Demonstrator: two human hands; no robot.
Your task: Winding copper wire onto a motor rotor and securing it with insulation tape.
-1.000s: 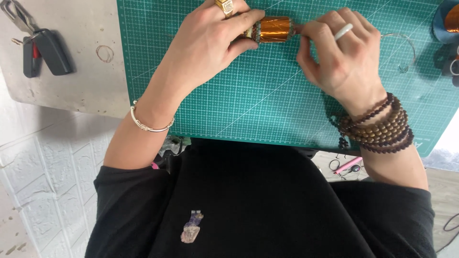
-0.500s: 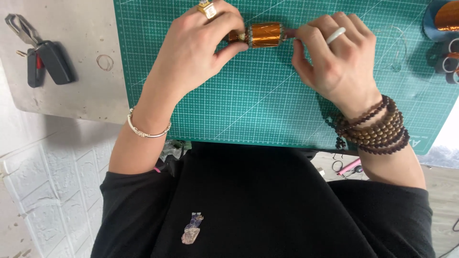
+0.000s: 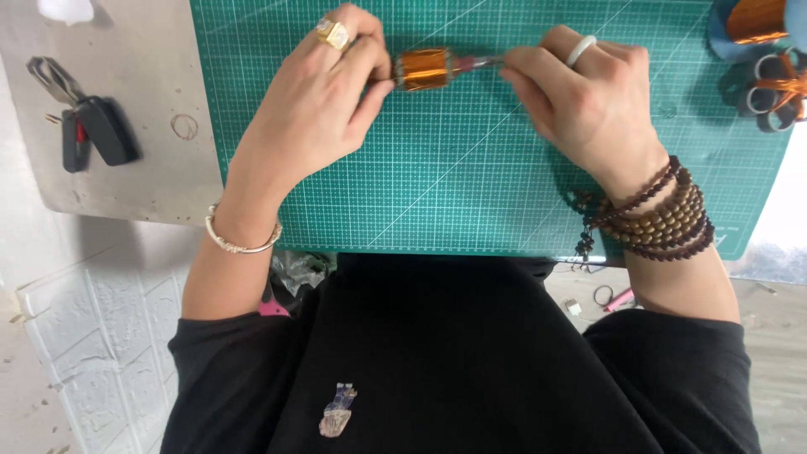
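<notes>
A small cylinder wound with shiny copper-orange wire or foil point(image 3: 423, 69) hangs just above the green cutting mat point(image 3: 454, 185). My left hand point(image 3: 315, 101), wearing a gold ring, pinches its left end. My right hand point(image 3: 588, 97), wearing a white ring and bead bracelets, grips a thin metal shaft point(image 3: 481, 62) that sticks out of the cylinder's right end. The two hands are a short way apart.
A car key with a ring point(image 3: 84, 126) lies on the grey board point(image 3: 151, 176) left of the mat. At the top right are a copper-coloured spool point(image 3: 756, 18) and dark rings tied with orange strip point(image 3: 777, 88). Small items lie on the floor below the table edge.
The hands have drawn slightly apart, and the shaft now shows between the cylinder and my right hand. The view has shifted a little.
</notes>
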